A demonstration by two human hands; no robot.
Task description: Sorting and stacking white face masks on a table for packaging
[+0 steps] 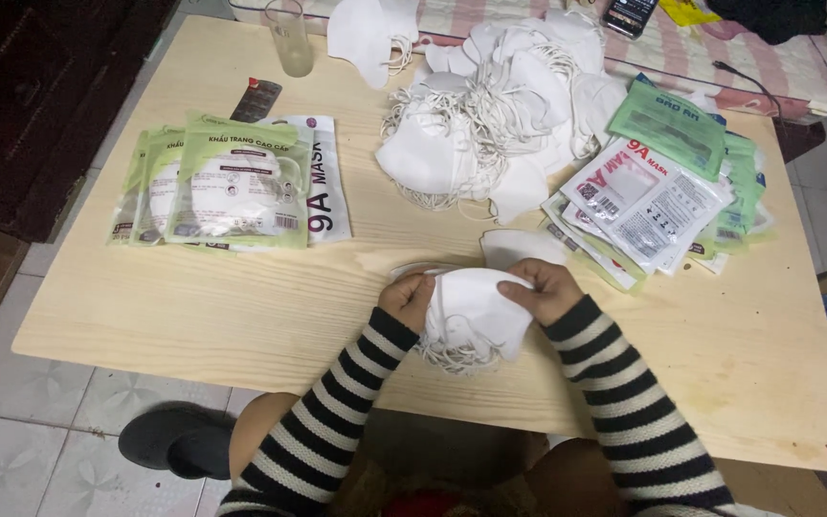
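Bare table (193, 316) out to its edge left of my L hand (407, 299), both it and R hand (546, 290) pinched on 1 small stack of white masks (471, 311) betw them, near-side edge close, 1 heap of empty pouches (653, 206) up-right.

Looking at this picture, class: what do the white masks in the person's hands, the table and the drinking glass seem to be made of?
White masks: soft matte fabric, probably non-woven, since they fold and crease, with thin cord loops.
Table: pale wood or wood-look board, with visible grain and a dull finish.
Drinking glass: clear glass or hard plastic, see-through; which one cannot be told.
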